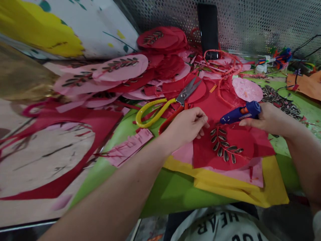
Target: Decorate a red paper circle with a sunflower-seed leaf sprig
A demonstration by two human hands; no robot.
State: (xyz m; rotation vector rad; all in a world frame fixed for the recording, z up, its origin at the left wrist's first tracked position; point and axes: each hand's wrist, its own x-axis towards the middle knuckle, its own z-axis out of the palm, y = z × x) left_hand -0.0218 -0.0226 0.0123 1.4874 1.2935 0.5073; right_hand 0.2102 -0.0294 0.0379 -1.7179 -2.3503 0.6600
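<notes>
My right hand (269, 118) grips a blue glue gun (240, 113), its nozzle pointing left over the top of a red paper disc (245, 147). Sunflower seeds (224, 144) are stuck on the disc in a leaf-sprig pattern. My left hand (187, 127) rests at the disc's upper left edge, fingers curled and pinched together close to the nozzle; whether they hold a seed I cannot make out. The disc lies on pink and yellow paper sheets (225, 187).
Yellow-handled scissors (163, 105) lie just behind my left hand. Finished red and pink discs (120, 68) with seed sprigs are piled at the back. A heap of loose sunflower seeds (281, 100) lies right of the gun. A black phone (207, 28) leans on the perforated wall.
</notes>
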